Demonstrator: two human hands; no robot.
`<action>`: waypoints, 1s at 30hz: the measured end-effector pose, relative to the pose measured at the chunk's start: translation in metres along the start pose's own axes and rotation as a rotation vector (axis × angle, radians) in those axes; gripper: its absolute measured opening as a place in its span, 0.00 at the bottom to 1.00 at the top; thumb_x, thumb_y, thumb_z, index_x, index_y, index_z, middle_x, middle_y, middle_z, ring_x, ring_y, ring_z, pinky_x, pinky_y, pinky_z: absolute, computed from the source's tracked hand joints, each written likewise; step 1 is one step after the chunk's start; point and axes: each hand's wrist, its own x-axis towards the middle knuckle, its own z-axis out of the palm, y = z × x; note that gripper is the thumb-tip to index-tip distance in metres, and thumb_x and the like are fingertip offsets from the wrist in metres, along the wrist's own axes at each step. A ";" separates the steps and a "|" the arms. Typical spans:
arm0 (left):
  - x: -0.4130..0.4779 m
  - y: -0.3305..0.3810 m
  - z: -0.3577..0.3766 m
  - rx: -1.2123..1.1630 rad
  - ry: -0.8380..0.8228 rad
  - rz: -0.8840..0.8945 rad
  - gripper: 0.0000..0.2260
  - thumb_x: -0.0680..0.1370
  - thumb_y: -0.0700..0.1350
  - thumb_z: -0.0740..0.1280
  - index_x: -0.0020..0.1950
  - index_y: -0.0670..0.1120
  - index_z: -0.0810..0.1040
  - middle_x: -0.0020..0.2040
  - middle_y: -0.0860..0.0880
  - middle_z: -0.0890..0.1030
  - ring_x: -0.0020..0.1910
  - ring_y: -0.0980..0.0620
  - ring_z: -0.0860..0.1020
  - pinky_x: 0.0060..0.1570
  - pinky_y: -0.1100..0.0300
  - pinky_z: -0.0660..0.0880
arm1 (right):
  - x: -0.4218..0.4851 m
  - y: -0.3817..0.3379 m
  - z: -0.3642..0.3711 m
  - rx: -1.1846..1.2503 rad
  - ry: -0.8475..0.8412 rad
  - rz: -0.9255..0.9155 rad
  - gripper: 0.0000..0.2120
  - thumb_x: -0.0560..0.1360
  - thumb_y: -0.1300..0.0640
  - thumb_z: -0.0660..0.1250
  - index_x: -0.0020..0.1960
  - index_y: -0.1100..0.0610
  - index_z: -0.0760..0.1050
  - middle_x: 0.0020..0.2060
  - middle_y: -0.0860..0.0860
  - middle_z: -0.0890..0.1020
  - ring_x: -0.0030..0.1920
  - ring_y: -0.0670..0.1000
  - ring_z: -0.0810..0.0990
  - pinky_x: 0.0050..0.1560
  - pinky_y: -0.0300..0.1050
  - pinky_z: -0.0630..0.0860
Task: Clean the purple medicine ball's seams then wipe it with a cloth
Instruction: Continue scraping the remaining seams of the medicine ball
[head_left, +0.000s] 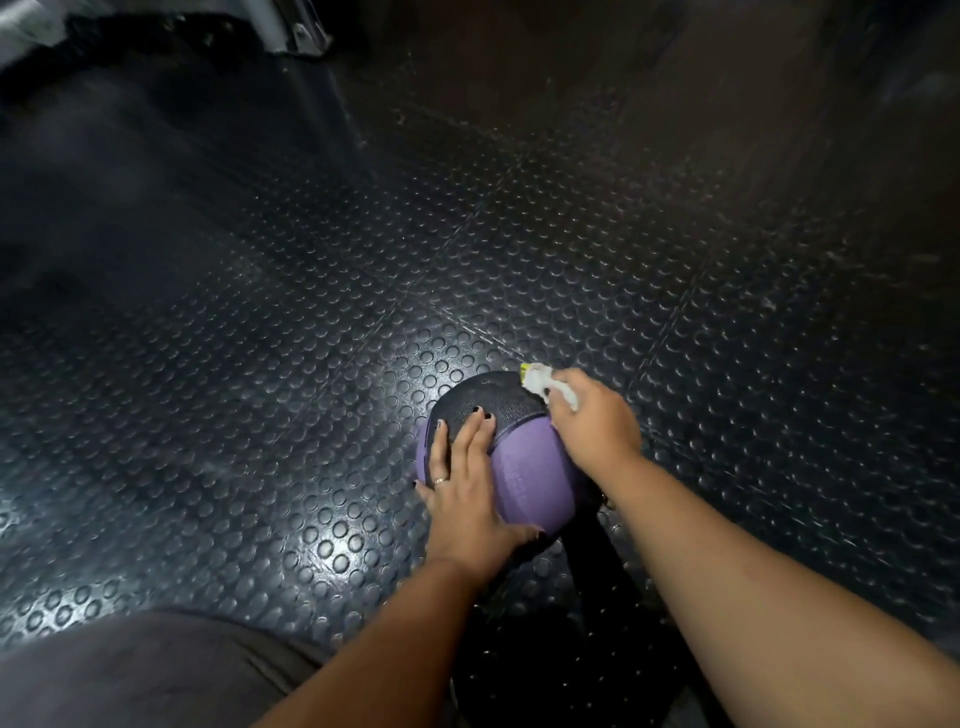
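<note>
The purple and black medicine ball (524, 470) sits on the studded rubber floor (311, 364) just in front of me. My left hand (467, 483) lies flat on the ball's left side, fingers straight and reaching onto the black panel. My right hand (597, 421) is at the ball's upper right edge and grips a small white tool with a yellow tip (543, 382), whose end touches the black panel near a seam. Most of the tool is hidden in the fist, so I cannot tell what kind it is.
Dark studded rubber flooring spreads all around. A metal frame leg (291, 31) stands at the far top left. My knee in grey fabric (156, 670) fills the lower left. A dark strap or cloth (597, 561) lies under the ball toward me.
</note>
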 end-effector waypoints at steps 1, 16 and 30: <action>-0.002 -0.003 0.001 -0.001 -0.002 0.017 0.61 0.57 0.62 0.80 0.80 0.58 0.45 0.75 0.71 0.40 0.78 0.56 0.34 0.72 0.29 0.53 | 0.004 0.007 0.001 0.004 -0.019 0.059 0.12 0.78 0.48 0.61 0.60 0.46 0.75 0.51 0.52 0.82 0.49 0.59 0.79 0.47 0.49 0.75; -0.003 -0.006 0.017 0.166 -0.032 0.224 0.54 0.60 0.67 0.75 0.78 0.59 0.49 0.78 0.65 0.45 0.79 0.52 0.39 0.62 0.17 0.51 | 0.005 0.074 0.015 0.632 -0.072 0.563 0.08 0.78 0.59 0.62 0.52 0.58 0.78 0.41 0.52 0.80 0.40 0.52 0.76 0.37 0.40 0.71; 0.004 0.017 -0.004 0.315 -0.220 0.261 0.47 0.71 0.53 0.76 0.80 0.58 0.48 0.77 0.65 0.37 0.78 0.51 0.32 0.66 0.20 0.48 | -0.004 -0.030 -0.054 0.542 0.119 0.129 0.06 0.78 0.56 0.62 0.52 0.52 0.77 0.40 0.49 0.78 0.41 0.50 0.75 0.39 0.43 0.69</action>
